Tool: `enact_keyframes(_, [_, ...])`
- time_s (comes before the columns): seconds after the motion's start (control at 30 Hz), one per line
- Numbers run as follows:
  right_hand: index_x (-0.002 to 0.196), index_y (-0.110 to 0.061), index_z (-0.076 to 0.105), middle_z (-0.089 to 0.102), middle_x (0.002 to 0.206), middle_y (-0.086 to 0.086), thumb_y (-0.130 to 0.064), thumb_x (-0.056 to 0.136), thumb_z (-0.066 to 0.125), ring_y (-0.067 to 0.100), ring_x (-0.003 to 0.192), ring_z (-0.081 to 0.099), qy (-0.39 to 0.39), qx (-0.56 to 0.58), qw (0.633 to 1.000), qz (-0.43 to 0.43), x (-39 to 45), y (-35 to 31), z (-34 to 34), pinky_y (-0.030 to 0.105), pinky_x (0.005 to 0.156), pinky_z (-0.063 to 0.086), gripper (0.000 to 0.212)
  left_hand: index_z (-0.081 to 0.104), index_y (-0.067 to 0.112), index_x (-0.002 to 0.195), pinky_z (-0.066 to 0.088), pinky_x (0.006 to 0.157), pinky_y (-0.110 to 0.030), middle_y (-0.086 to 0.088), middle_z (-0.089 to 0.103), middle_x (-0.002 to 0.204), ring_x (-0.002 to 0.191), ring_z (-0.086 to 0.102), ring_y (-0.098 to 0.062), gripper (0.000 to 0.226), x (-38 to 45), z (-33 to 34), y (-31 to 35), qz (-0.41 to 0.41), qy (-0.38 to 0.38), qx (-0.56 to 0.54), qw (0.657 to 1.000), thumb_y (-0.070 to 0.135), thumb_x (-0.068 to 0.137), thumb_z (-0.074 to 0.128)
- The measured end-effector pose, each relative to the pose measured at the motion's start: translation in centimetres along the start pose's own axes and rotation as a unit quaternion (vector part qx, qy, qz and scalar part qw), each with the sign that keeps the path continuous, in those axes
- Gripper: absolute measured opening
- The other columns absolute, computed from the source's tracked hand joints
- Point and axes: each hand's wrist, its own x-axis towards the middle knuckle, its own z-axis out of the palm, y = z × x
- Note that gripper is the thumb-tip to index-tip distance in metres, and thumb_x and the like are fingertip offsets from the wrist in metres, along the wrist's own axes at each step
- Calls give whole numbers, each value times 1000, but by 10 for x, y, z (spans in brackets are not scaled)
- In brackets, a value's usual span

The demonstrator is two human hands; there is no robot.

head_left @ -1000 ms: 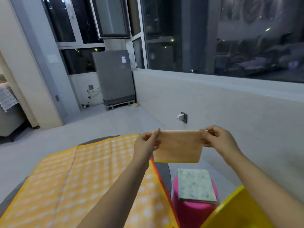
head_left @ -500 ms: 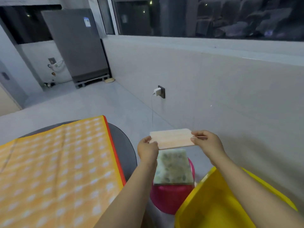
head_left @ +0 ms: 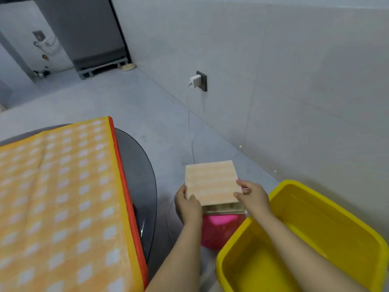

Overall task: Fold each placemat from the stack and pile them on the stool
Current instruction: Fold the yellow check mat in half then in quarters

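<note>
While both hands, left hand (head_left: 188, 204) and right hand (head_left: 253, 197), pinch the folded placemat (head_left: 212, 182), a yellow tub (head_left: 328, 216) crowds the pink stool (head_left: 219, 228).

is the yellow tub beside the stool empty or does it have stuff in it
Empty as far as it shows: the yellow tub has a bare yellow floor and walls, though the right forearm covers part.

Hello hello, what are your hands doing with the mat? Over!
Left hand and right hand both grip the folded mat. Mat sits over the pile on the pink stool. Nothing in the way.
</note>
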Motion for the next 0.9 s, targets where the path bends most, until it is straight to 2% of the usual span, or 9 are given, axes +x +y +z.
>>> enact_keyframes(0.1, [121,-11,63,49,82,8,-6,78,71,16,83,52,-9,-30,1000,0,-3,15,6,18,66,31,45,51,15,133,42,97,-29,-4,57,132,119,53,-23,46,0,-2,-22,14,-15,56,998,0,89,49])
enact_keyframes(0.2, [124,-12,60,46,87,5,-7,78,71,17,83,50,-16,-50,999,-4,-5,22,9,19,71,32,48,50,11,135,41,105,-33,-4,54,137,124,51,-18,47,1,-3,-29,31,-27,60,997,0,89,52])
enact_keyframes(0.33, [129,-15,56,50,99,11,-10,80,71,26,93,55,-37,-69,997,-14,-8,29,12,22,80,39,51,51,10,134,40,102,-29,-4,54,136,124,51,-20,45,-1,-4,-32,49,-17,95,994,3,90,54])
enact_keyframes(0.4, [130,-14,55,49,101,8,-10,81,71,28,95,56,-35,-64,997,-19,-10,31,13,27,88,43,52,51,12,135,39,103,-30,-4,53,137,124,51,-21,45,0,-5,-34,57,-23,121,991,5,90,55])
enact_keyframes(0.5, [130,-15,55,47,101,4,-11,82,70,26,97,56,-29,-65,997,-21,-10,31,14,32,92,45,51,49,12,136,38,104,-29,-5,52,138,126,50,-21,46,3,-7,-33,68,-39,147,986,8,91,56])
enact_keyframes(0.6, [131,-15,54,46,101,4,-12,83,69,21,92,53,-27,-70,997,-20,-10,32,15,29,90,44,50,47,13,138,37,100,-25,-6,52,139,126,50,-21,46,3,-7,-31,68,-44,156,984,8,93,54])
enact_keyframes(0.73, [133,-15,51,45,100,2,-14,85,66,16,83,48,-23,-92,995,-27,-9,33,16,21,79,37,50,47,13,138,38,92,-20,-11,56,133,120,54,-22,46,5,-2,-30,51,-41,139,988,3,93,51])
enact_keyframes(0.8, [135,-15,49,47,106,7,-15,87,64,20,88,50,-25,-106,994,-27,-8,34,18,22,80,36,50,46,14,138,37,88,-18,-12,58,130,113,58,-19,47,7,0,-32,41,-39,126,990,0,93,48])
enact_keyframes(0.9, [138,-12,46,48,124,12,-14,90,61,24,109,52,-32,-110,993,-24,-9,36,21,21,87,35,51,50,17,136,35,82,-14,-10,56,124,104,58,-15,46,8,5,-38,42,-28,118,992,0,93,47])
